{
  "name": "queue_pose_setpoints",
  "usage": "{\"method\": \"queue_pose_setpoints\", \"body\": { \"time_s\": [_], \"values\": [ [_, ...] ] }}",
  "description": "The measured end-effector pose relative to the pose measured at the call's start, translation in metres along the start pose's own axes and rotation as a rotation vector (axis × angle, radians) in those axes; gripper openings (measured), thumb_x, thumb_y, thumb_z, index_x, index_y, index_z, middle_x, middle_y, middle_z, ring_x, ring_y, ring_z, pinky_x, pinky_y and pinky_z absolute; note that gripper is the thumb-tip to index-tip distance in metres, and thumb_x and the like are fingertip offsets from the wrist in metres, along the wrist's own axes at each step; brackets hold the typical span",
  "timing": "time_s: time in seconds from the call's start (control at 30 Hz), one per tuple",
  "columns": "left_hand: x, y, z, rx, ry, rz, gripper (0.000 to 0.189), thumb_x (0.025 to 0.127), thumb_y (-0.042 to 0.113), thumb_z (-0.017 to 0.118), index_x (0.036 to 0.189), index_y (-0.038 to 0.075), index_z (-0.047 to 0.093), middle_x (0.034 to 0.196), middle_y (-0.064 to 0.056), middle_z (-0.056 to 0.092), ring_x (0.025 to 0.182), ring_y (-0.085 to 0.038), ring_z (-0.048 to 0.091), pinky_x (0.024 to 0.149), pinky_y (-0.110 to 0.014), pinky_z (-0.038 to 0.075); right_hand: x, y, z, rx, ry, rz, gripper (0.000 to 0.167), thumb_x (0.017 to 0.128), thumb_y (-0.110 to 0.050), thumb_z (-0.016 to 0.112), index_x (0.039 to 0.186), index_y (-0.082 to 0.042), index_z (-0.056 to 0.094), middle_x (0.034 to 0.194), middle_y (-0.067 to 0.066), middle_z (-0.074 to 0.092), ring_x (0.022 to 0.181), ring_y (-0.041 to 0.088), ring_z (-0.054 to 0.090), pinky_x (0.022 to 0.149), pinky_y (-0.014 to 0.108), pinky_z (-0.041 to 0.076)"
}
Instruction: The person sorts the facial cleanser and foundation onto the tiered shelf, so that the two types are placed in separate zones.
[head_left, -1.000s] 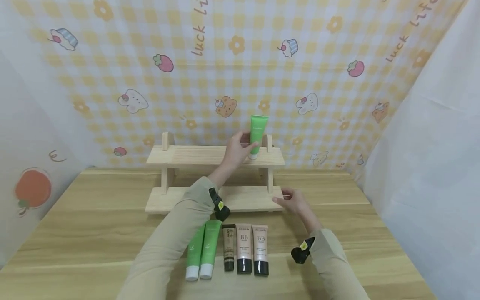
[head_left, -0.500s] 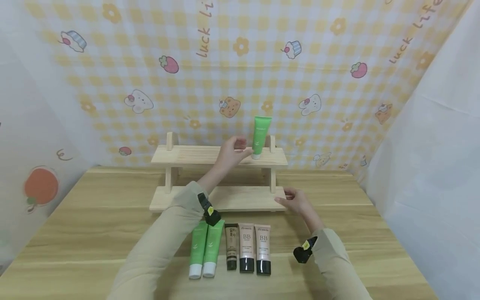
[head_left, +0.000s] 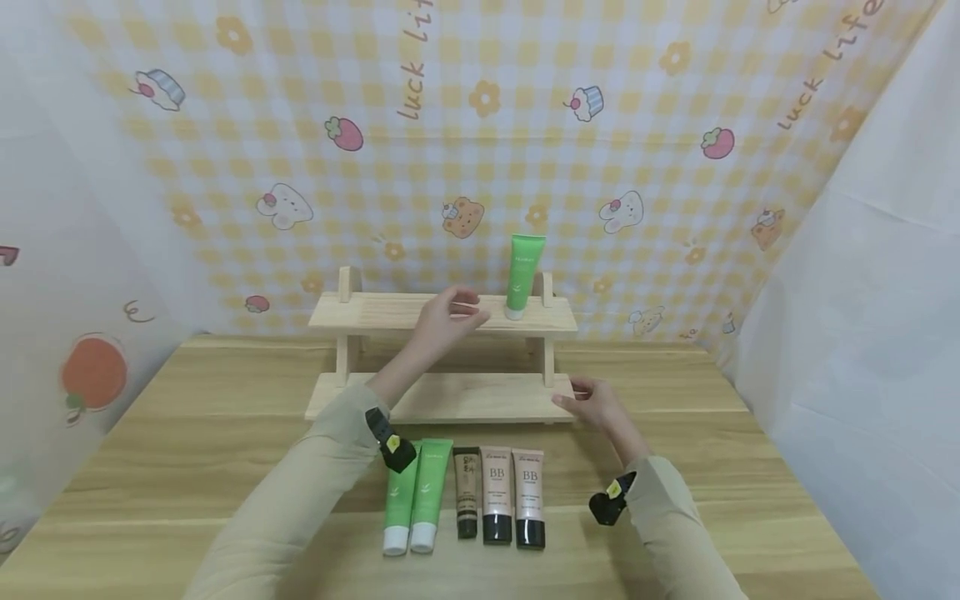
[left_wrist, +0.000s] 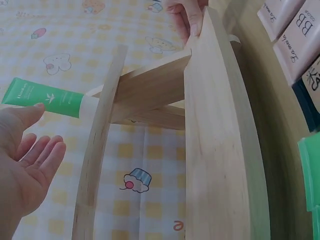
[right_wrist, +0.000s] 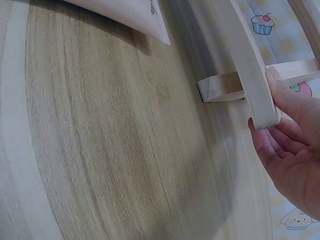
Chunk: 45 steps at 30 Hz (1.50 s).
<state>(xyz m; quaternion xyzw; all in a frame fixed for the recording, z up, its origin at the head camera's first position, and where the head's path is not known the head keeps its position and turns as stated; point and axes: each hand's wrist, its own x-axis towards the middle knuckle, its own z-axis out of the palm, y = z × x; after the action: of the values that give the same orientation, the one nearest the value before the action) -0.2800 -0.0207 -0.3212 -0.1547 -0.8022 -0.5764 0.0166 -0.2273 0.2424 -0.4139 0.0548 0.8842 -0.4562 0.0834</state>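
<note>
A green squeeze tube stands upright on its white cap at the right of the upper board of a two-tier wooden shelf. Just left of it is my left hand, its fingers loosely bent and holding nothing. The left wrist view has that same hand apart from the tube. My right hand grips the right end of the lower board; in the right wrist view the thumb lies on one face and the fingers on the other.
In front of the shelf, on the wooden table, lie two green tubes, a small brown tube and two pink BB cream tubes. A checked cloth hangs behind; a white curtain hangs at the right.
My left hand has let go of the green tube and drawn away to the left, leaving it standing on the upper board. The right hand keeps its grip on the shelf.
</note>
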Motion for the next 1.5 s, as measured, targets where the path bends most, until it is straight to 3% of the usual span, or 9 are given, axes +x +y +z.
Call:
{"method": "queue_pose_setpoints", "body": {
  "time_s": [0.2, 0.6, 0.83, 1.13, 1.3, 1.5],
  "values": [
    [-0.01, -0.006, -0.01, -0.021, -0.032, -0.004, 0.044, 0.083, 0.016, 0.067, 0.119, -0.002, 0.049, 0.118, -0.017, 0.058, 0.106, -0.028, 0.059, 0.088, -0.035, 0.053, -0.001, 0.0, 0.0, 0.016, -0.009, -0.004, 0.061, 0.085, -0.027, 0.065, 0.132, 0.004, 0.042, 0.129, 0.025, 0.05, 0.114, 0.037, 0.053, 0.091, 0.039, 0.051],
    [-0.031, -0.024, -0.029, 0.046, -0.053, 0.0, 0.047, 0.082, 0.022, 0.068, 0.12, 0.0, 0.049, 0.118, -0.016, 0.058, 0.107, -0.029, 0.058, 0.09, -0.035, 0.052, -0.002, -0.002, -0.001, 0.003, -0.008, 0.0, 0.062, 0.084, -0.028, 0.065, 0.132, 0.004, 0.041, 0.129, 0.026, 0.049, 0.114, 0.038, 0.053, 0.091, 0.039, 0.051],
    [-0.044, -0.027, -0.035, 0.108, -0.081, -0.053, 0.054, 0.082, 0.028, 0.067, 0.125, 0.003, 0.045, 0.121, -0.015, 0.057, 0.11, -0.027, 0.057, 0.093, -0.038, 0.05, -0.002, -0.002, -0.003, -0.001, -0.002, 0.002, 0.063, 0.084, -0.03, 0.065, 0.132, 0.003, 0.042, 0.129, 0.026, 0.049, 0.114, 0.037, 0.053, 0.094, 0.041, 0.049],
    [-0.063, -0.034, -0.045, 0.168, -0.148, -0.076, 0.057, 0.083, 0.025, 0.066, 0.13, 0.005, 0.042, 0.12, -0.016, 0.057, 0.109, -0.031, 0.057, 0.093, -0.04, 0.05, -0.003, -0.002, -0.002, -0.01, -0.009, 0.0, 0.063, 0.084, -0.029, 0.065, 0.132, 0.004, 0.041, 0.131, 0.025, 0.048, 0.115, 0.037, 0.052, 0.094, 0.04, 0.049],
    [-0.074, -0.038, -0.05, 0.191, -0.191, -0.103, 0.062, 0.083, 0.029, 0.065, 0.132, 0.001, 0.037, 0.121, -0.017, 0.057, 0.111, -0.033, 0.056, 0.093, -0.043, 0.049, -0.003, -0.003, -0.001, -0.006, -0.006, -0.013, 0.06, 0.085, -0.027, 0.065, 0.131, 0.004, 0.043, 0.129, 0.025, 0.05, 0.114, 0.037, 0.053, 0.093, 0.041, 0.049],
    [-0.088, -0.042, -0.055, 0.228, -0.235, -0.126, 0.054, 0.086, 0.028, 0.063, 0.126, -0.002, 0.043, 0.118, -0.018, 0.058, 0.108, -0.034, 0.057, 0.086, -0.04, 0.053, -0.003, -0.003, 0.0, 0.007, -0.008, -0.017, 0.059, 0.085, -0.026, 0.065, 0.131, 0.004, 0.044, 0.127, 0.026, 0.051, 0.113, 0.038, 0.054, 0.092, 0.041, 0.05]
  ]
}}
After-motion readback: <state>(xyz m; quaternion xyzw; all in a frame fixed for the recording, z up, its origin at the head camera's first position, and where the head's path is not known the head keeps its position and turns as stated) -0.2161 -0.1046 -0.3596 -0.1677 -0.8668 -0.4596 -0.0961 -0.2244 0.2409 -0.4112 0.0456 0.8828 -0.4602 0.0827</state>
